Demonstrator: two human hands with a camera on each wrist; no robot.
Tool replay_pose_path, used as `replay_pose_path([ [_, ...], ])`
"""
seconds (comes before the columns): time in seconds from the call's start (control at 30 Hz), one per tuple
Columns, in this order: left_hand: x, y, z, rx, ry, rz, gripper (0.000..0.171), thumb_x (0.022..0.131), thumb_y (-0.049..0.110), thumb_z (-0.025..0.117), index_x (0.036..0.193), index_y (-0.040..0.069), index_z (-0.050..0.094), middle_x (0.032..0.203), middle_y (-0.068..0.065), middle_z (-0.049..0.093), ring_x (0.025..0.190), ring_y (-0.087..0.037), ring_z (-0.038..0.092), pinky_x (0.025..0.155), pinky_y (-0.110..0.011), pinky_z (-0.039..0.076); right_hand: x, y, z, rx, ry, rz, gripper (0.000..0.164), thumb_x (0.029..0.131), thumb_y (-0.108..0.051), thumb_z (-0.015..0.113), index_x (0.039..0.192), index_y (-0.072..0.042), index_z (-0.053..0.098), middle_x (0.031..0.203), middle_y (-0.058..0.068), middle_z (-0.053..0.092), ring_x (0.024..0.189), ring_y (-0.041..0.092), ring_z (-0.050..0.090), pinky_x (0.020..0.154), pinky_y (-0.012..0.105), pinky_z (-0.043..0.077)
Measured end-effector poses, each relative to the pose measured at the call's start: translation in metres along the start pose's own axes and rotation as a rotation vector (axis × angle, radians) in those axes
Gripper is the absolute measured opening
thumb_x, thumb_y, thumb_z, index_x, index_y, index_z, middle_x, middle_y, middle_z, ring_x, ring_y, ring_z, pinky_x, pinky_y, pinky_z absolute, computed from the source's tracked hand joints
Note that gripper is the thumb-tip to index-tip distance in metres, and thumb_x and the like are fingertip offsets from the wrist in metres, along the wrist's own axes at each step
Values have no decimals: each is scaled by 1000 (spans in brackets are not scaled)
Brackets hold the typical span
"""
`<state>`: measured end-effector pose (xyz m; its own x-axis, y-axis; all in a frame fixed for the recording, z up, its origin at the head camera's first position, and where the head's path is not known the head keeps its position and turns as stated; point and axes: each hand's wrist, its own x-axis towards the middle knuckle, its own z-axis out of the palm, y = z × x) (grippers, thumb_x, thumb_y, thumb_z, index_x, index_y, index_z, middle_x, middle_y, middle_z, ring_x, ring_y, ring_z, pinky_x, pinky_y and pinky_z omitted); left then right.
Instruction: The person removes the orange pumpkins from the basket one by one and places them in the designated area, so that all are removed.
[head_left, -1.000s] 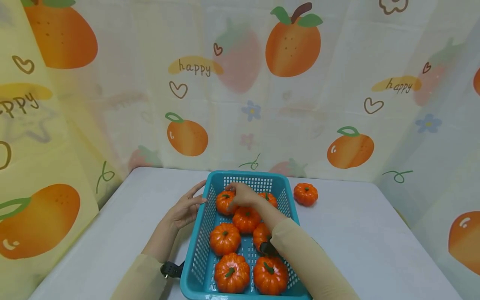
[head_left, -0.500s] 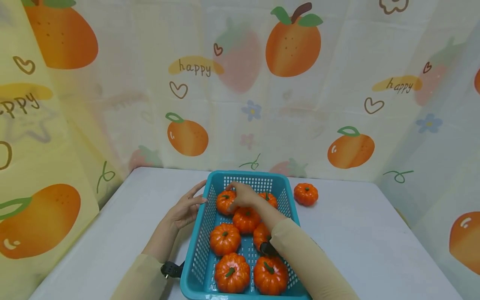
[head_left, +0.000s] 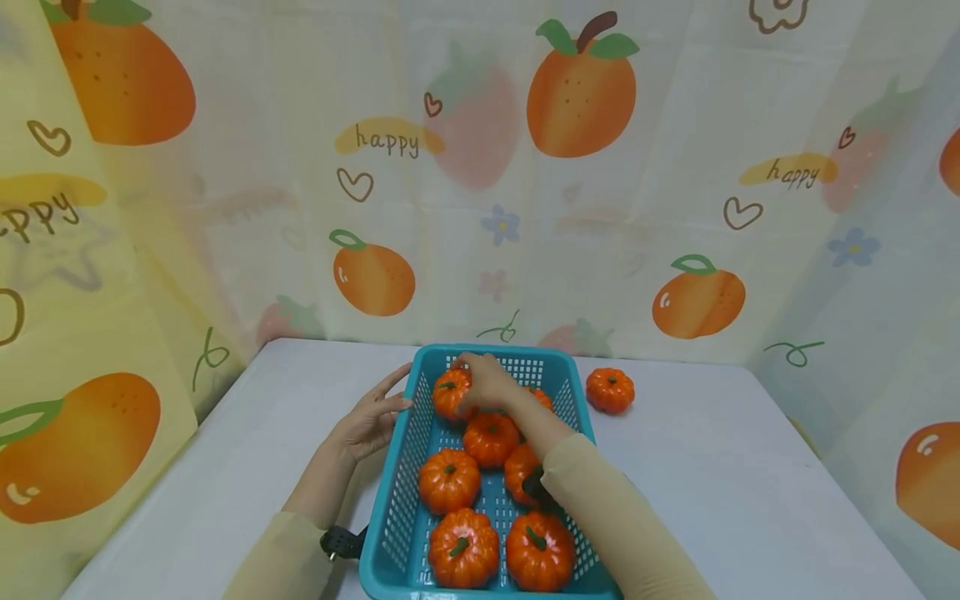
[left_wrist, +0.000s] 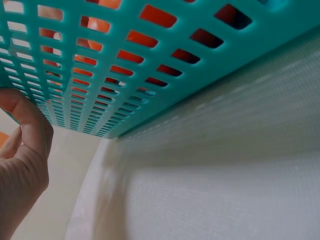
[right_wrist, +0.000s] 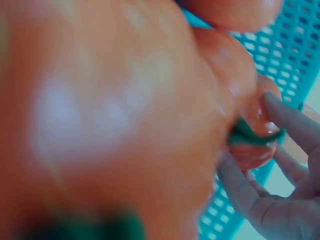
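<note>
Inside the blue-green plastic basket point(head_left: 381, 517), at its far left, my right hand point(head_left: 491, 385) grips a small orange pumpkin point(head_left: 450, 396). In the right wrist view the fingers and thumb lie on both sides of that pumpkin point(right_wrist: 255, 155), near its green stem. My left hand point(head_left: 365, 423) is at the outside of the basket's left wall, fingers spread, fingertips touching near the rim. The left wrist view shows those fingers against the perforated wall point(left_wrist: 105, 95). Several more pumpkins point(head_left: 462, 548) lie in the basket; my right arm partly covers two of them.
Outside the basket, by its far right corner, another pumpkin point(head_left: 610, 391) lies on the white table point(head_left: 712, 467). A fruit-printed cloth point(head_left: 465, 208) hangs behind the table and along both sides. The black wrist strap point(head_left: 342, 542) is close to the basket's left wall.
The gripped pumpkin has risen slightly and tilted, with my right hand moving up a little. My left hand and the basket hold their place; the head view has shifted slightly.
</note>
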<state>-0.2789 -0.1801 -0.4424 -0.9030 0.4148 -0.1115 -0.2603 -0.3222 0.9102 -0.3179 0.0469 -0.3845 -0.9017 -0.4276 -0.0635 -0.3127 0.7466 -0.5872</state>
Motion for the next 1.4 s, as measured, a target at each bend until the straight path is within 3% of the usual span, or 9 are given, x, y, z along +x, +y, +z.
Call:
replay_pose_path([
  [0.23,0,-1,0,-6,1,1,73,99,0,47,159,24,13,130,-6,45,94,-14,64,79,-27,61,1,-1,-26,41,23,-27,69,74,-12,84,136,-13,54,137,16,56,113,31,58,97,44,54],
  [0.6,1,-2,-1,16,30,0,73,99,1,49,159,25,15,135,-7,42,98,-17,64,81,-30,62,-5,10,-57,216,24,10,72,79,-17,81,143,-17,48,145,21,48,112,34,61,76,34,62],
  [1.0,1,-1,-1,35,47,2,74,98,2,50,159,26,15,136,-8,42,100,-20,64,82,-34,62,-13,41,-91,326,143,84,74,82,-15,79,147,-15,43,146,24,43,112,37,60,85,42,62],
  [1.13,2,-1,-1,38,39,4,73,98,2,50,159,26,15,136,-8,42,100,-19,64,82,-33,62,-17,50,-102,339,186,113,75,83,-15,78,148,-15,42,146,24,42,114,38,60,84,40,62],
  [1.4,2,-2,-1,41,36,6,72,99,2,49,159,25,16,134,-6,45,97,-17,65,81,-32,62,-30,63,-123,315,229,158,75,84,-18,76,149,-16,40,148,24,40,109,38,62,93,48,58],
])
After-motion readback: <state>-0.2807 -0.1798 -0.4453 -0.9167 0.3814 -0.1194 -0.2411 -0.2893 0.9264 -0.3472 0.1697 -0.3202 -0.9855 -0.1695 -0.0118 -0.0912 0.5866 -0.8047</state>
